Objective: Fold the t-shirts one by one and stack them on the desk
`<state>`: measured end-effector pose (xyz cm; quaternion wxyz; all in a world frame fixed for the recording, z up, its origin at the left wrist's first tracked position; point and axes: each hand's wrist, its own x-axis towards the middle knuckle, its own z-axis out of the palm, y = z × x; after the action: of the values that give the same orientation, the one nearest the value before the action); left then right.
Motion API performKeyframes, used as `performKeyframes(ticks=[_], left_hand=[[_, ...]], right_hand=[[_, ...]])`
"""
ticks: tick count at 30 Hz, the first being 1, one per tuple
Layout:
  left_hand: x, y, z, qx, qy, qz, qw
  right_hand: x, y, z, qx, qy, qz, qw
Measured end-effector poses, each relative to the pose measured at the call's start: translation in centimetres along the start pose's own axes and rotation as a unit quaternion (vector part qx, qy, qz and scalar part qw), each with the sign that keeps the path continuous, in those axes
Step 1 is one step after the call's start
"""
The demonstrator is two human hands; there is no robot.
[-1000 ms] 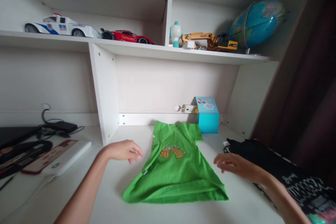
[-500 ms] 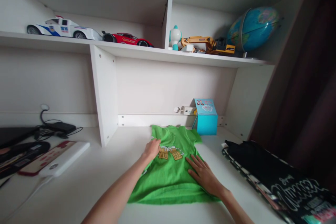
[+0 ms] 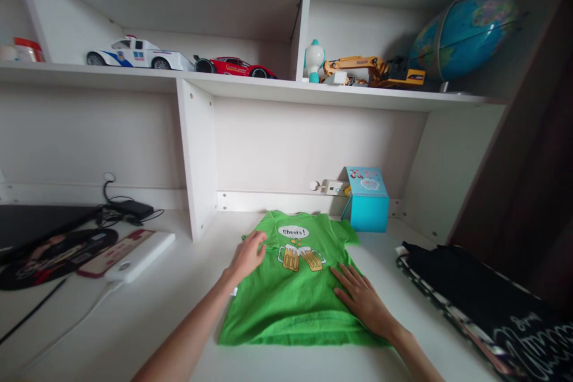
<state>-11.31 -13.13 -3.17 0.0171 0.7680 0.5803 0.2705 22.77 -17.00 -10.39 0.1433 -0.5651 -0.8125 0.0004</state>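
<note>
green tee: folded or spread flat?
Partly folded: green T-shirt lies print-up, sleeves tucked in, left hand and right hand pressing it.

Soft even daylight, mild blur, warped edges

The left hand [image 3: 247,255] rests on the left edge of a green T-shirt [image 3: 295,304] spread on a white desk [image 3: 147,316]. The right hand [image 3: 364,301] lies flat on the shirt, its fingers [image 3: 347,277] pointing toward the beer-mug print [image 3: 301,256] just beyond them.
</note>
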Motion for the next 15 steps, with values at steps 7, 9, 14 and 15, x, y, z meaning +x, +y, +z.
performKeyframes(ticks=[7,9,14,15], left_hand=[[1.8,1.4,2.4,0.067,-0.066,-0.057,0.994],[2.4,-0.2,1.8,0.064,-0.049,-0.107,0.991],[3.5,-4.2,-2.2,0.065,0.046,-0.267,0.96],[3.5,-4.6,-2.9,0.068,0.068,-0.29,0.952]], right_hand=[[-0.2,0.8,0.9,-0.015,0.014,-0.006,1.0],[-0.2,0.9,1.1,-0.02,0.014,-0.007,1.0],[-0.3,1.2,1.3,-0.029,0.011,-0.011,0.999],[-0.3,1.3,1.3,-0.03,0.009,-0.01,0.999]])
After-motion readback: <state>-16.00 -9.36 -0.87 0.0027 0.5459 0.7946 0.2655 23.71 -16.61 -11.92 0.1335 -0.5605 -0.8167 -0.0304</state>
